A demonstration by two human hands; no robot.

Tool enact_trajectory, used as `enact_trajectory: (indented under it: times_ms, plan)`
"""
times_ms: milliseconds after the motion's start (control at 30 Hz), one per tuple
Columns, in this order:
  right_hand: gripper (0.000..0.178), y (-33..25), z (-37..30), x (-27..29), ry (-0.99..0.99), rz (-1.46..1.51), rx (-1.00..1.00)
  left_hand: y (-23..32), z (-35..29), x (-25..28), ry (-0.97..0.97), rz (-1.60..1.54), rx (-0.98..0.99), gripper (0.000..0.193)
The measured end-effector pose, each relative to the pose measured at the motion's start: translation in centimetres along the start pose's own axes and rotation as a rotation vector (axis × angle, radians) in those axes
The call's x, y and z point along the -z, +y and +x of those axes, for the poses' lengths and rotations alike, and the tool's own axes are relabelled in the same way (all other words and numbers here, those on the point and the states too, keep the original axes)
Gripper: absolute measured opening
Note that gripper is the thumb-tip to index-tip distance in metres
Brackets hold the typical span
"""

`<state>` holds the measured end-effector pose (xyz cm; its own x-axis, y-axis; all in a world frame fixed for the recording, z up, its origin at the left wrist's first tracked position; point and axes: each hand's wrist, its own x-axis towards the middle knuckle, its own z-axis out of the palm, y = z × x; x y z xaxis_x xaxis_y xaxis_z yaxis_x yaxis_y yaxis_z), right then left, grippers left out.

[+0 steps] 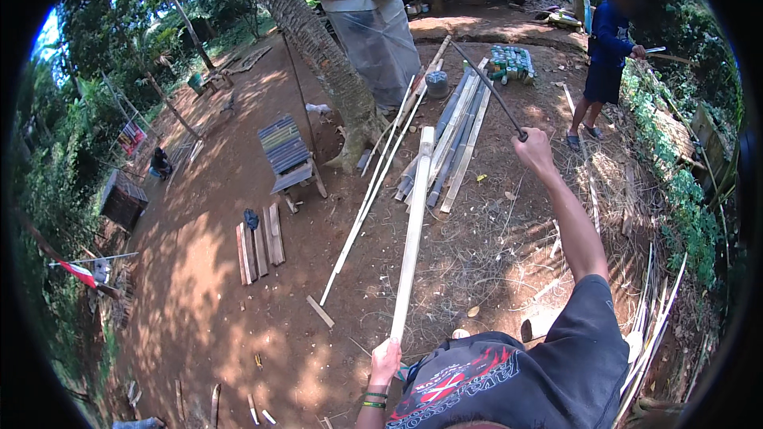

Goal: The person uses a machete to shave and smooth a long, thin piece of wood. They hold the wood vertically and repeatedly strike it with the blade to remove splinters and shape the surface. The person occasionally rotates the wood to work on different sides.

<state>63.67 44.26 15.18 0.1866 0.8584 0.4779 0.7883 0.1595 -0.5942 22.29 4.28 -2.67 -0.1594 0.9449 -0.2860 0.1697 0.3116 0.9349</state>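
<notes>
My left hand (387, 357) is closed around the lower end of a long pale bamboo slat (413, 230), close to my body. The slat slants up and away from me, its far end standing out ahead. Raised at the right, my right hand (534, 149) grips the dark handle of a machete (486, 86). Its long narrow blade points up and to the left, past the slat's far end and apart from it. The blade is seen almost edge-on.
Bamboo poles and dark strips (457, 135) lie ahead. A tree trunk (318, 48) stands beside a slatted bench (286, 151). Short planks (259, 245) lie at left. Another person (608, 56) stands at far right holding a blade. Bamboo strips (656, 326) lie to my right.
</notes>
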Motion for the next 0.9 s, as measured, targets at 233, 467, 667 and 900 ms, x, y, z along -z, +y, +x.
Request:
enact_trajectory:
  times_ms: [233,467,667,900]
  plan:
    - [0.03,-9.1,-20.7,-5.7,-0.604,0.601,-0.116,3.3,4.0,-2.1,-0.027,0.126,0.023,0.049]
    - [0.023,-14.0,-25.8,-9.4,-0.623,0.817,-0.113,5.4,4.3,-3.3,0.005,0.141,-0.055,0.042]
    - [0.025,-15.7,-18.0,-8.1,-0.377,0.729,0.018,-0.8,-2.7,0.6,0.32,0.241,-0.328,0.057]
    - [0.021,-17.9,-7.7,-4.0,-0.098,0.909,-0.109,-13.0,-16.8,0.8,0.494,0.567,0.105,0.097]
